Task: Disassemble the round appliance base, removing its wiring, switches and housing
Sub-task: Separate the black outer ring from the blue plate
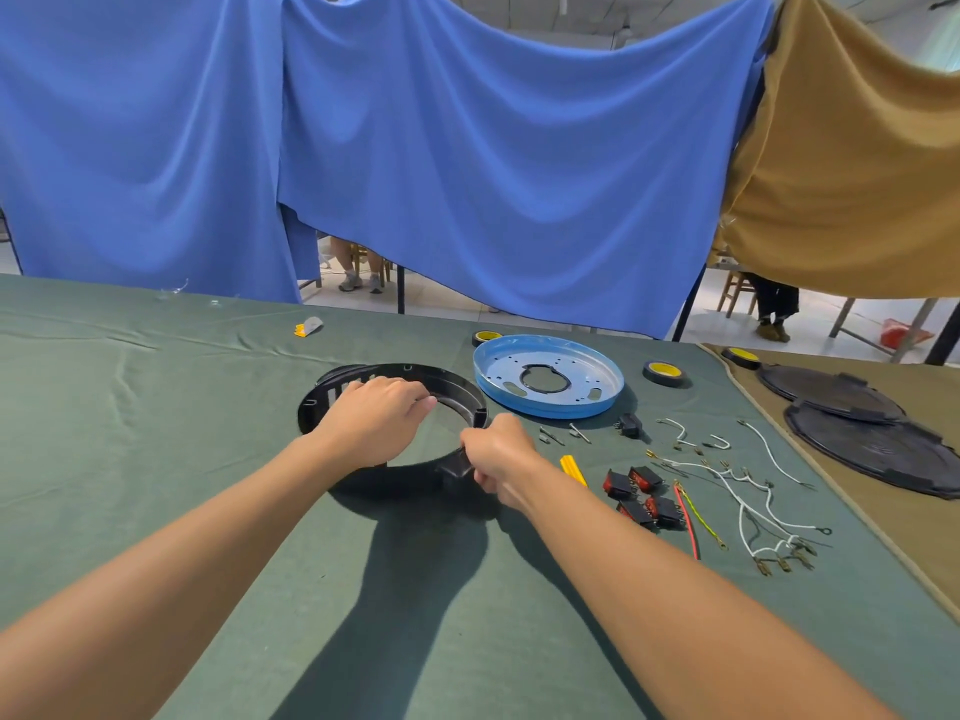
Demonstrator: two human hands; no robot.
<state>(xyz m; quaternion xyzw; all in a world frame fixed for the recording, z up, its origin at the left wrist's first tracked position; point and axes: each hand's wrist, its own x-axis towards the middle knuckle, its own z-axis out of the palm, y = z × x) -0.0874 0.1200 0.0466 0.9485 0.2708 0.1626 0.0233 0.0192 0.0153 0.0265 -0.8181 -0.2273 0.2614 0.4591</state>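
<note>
Cloth of dull green (pixel 156 459) covers the table, and on it, a little left of centre, lies the black housing ring (pixel 457 383), slotted along its far left edge and open through the middle. We see the left hand (pixel 374 418) laid over the ring's far side, its fingers curled down over the inner rim. The right hand (pixel 498 457) is closed in a pinch on a black tab (pixel 456 467) at the ring's near right edge; we cannot tell whether the tab is part of the ring or a separate piece.

Just beyond the ring to the right, the blue metal plate (pixel 548 376) lies flat, with a keyhole-shaped opening in its middle. Right of the right hand a yellow handle (pixel 573 470) shows beside the wrist. Next come four red rocker switches (pixel 641 493) in a loose cluster, then a red wire (pixel 687 517) and a green-yellow wire (pixel 706 519) side by side. Farther right, white wires (pixel 748 485) with metal terminals are spread out. Small screws (pixel 550 436) and a small black part (pixel 629 426) lie between the plate and the switches.

A roll of black tape (pixel 664 373) stands right of the plate. On the brown cloth at far right, two black round covers (pixel 831 387) overlap.
</note>
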